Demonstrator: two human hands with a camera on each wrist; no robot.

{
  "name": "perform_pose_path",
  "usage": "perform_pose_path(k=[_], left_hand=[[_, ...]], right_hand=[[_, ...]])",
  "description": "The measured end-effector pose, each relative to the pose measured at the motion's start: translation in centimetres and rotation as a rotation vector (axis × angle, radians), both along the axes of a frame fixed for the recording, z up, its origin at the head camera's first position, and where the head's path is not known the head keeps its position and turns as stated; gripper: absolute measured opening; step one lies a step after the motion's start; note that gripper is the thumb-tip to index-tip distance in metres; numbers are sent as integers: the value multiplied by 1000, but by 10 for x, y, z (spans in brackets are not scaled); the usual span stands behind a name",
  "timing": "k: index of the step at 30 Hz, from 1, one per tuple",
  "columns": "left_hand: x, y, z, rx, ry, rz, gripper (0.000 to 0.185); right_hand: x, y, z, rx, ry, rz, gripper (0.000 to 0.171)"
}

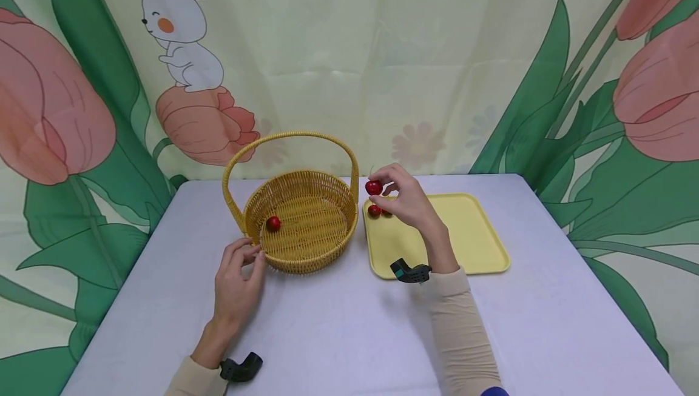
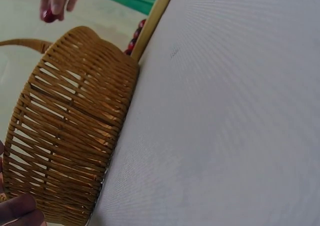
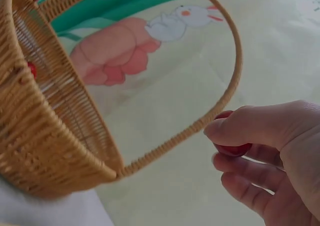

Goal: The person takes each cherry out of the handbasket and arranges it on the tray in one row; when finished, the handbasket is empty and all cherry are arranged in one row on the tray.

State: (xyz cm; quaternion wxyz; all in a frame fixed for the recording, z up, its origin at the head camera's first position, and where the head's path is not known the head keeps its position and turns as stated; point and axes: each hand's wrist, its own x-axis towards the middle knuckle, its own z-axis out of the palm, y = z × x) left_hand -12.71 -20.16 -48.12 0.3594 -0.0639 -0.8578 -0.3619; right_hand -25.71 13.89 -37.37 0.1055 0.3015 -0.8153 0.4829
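Note:
My right hand [image 1: 403, 199] pinches a red cherry [image 1: 374, 187] between thumb and fingers, raised above the left far corner of the yellow tray [image 1: 459, 232]. In the right wrist view the same cherry [image 3: 234, 148] shows partly behind the thumb, close to the basket's handle [image 3: 237, 61]. With its fingertips, my left hand [image 1: 237, 281] grips the near left rim of the round wicker basket [image 1: 306, 265]. Inside the basket, toward the left, lies one cherry [image 1: 273, 224]. On the tray, cherries [image 1: 374, 211] sit under the right hand, which partly hides them.
The basket's tall handle [image 1: 289, 134] arches over it, its right foot near the right hand. Basket and tray stand side by side on a white-covered table [image 1: 327, 335]. Behind rises a printed curtain [image 1: 437, 68] with tulips and a rabbit.

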Motion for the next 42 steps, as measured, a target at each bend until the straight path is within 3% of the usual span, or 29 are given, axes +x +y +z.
perform_pose_path(k=[10, 17, 24, 34, 42], left_hand=[[0, 1, -1, -1, -1, 3, 14], [-1, 1, 1, 3, 1, 7, 12], [0, 1, 0, 3, -12, 11, 13], [1, 1, 0, -3, -37, 4, 14], [-1, 0, -3, -4, -9, 2, 15]], right_hand=[[-9, 26, -14, 104, -32, -89, 37], [-16, 40, -22, 72, -79, -137, 37], [-29, 60, -41, 27, -171, -201, 40], [-35, 83, -61, 85, -242, -325, 42], [-39, 92, -75, 127, -292, -400, 43]])
